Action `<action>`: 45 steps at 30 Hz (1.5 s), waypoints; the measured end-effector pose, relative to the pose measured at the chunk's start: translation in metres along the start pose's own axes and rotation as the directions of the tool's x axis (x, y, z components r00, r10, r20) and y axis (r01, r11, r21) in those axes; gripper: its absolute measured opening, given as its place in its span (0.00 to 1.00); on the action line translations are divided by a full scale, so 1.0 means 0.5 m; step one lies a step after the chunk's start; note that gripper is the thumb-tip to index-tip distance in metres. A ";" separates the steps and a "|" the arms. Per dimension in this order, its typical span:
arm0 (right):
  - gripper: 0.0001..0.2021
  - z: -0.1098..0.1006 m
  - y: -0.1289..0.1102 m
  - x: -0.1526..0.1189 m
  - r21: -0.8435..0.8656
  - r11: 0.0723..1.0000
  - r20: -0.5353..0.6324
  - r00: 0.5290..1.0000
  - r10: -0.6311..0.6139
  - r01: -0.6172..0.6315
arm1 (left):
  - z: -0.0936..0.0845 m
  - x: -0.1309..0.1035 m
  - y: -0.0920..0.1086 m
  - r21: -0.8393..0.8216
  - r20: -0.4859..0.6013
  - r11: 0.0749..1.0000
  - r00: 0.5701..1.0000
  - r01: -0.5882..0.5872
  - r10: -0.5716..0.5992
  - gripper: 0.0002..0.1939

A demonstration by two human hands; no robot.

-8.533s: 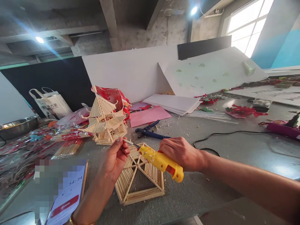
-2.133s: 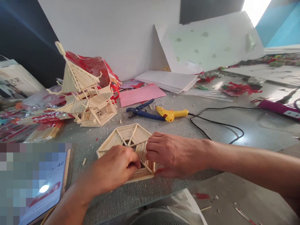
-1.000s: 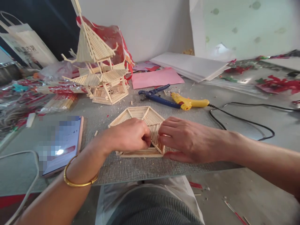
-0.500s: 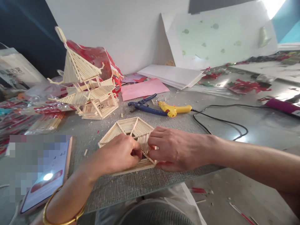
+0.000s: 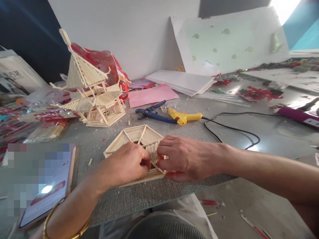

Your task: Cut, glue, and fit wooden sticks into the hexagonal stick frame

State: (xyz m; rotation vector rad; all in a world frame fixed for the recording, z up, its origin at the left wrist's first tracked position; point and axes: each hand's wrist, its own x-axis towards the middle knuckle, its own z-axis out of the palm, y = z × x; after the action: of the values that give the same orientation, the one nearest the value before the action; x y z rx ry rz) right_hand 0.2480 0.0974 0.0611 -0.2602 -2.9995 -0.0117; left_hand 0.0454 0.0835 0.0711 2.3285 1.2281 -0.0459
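Flat hexagonal panel of glued pale wooden sticks (image 5: pixel 134 136) is judged light, brittle; best held by frame edges. Left hand (image 5: pixel 126 164) grip pinched narrow on a stick; right hand (image 5: pixel 185 159) pressed flat on panel, holding nothing.

The yellow glue gun (image 5: pixel 183 117), earlier gripped in the right hand (image 5: pixel 181 162), now lies on the tabletop (image 5: pixel 249 132) beside the blue pliers (image 5: pixel 152 114); the left hand (image 5: pixel 127 164) no longer lifts a stick but pinches down on the hexagonal stick panel (image 5: pixel 139 136); the right hand presses beside it.
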 end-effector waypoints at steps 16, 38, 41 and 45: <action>0.07 0.000 0.002 0.000 0.035 0.999 0.023 1.000 -0.016 0.015 | -0.002 0.006 0.002 0.090 -0.021 0.993 0.997 -0.079 0.081 0.12; 0.06 -0.004 -0.001 0.001 0.023 1.000 0.015 1.000 0.008 -0.008 | -0.004 0.003 0.007 0.010 0.002 1.000 1.000 0.028 -0.028 0.12; 0.06 -0.005 -0.002 0.001 0.019 1.000 0.011 1.000 0.005 -0.005 | -0.005 0.003 0.007 0.004 0.003 1.000 1.000 0.029 -0.029 0.12; 0.06 -0.005 -0.003 0.001 0.012 1.000 0.005 1.000 0.010 -0.010 | -0.003 0.004 0.001 -0.018 -0.003 0.999 1.000 0.027 -0.027 0.11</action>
State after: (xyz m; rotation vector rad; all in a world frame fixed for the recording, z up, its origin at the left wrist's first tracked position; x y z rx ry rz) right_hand 0.2476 0.0960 0.0639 -0.2748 -3.0019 0.0081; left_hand 0.0467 0.0857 0.0721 2.2974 1.2572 -0.0398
